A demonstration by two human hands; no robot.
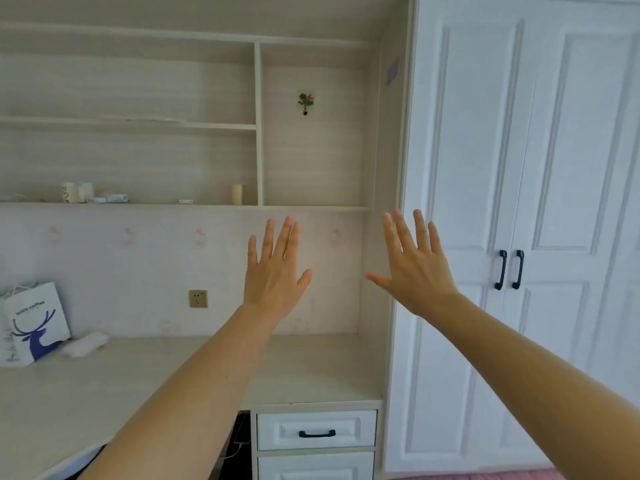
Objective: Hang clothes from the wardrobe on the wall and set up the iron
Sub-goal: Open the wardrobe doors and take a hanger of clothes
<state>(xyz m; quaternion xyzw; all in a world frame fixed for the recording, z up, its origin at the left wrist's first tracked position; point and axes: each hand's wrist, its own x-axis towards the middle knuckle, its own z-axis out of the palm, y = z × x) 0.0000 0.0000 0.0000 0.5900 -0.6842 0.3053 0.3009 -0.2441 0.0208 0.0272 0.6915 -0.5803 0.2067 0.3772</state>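
Both arms are extended forward and upward, forearms bare. The left hand (275,271) is raised with its back to the camera, fingers (286,237) straight and close together, thumb out to the right. The right hand (417,268) is raised likewise, fingers spread, thumb pointing left. Neither hand holds anything. The two hands are apart.

A single wide-angle view came from the person's head. It faced the wall shelves (258,126) nearly head-on and tipped slightly down over the desk (138,375). The white wardrobe (554,168) filled the right side, its edges bowed by the lens. The camera sat close to the furniture. Both forearms entered from the bottom edge, and the left hand (275,271) and right hand (417,268) were raised near the centre, fingers straight and spread.
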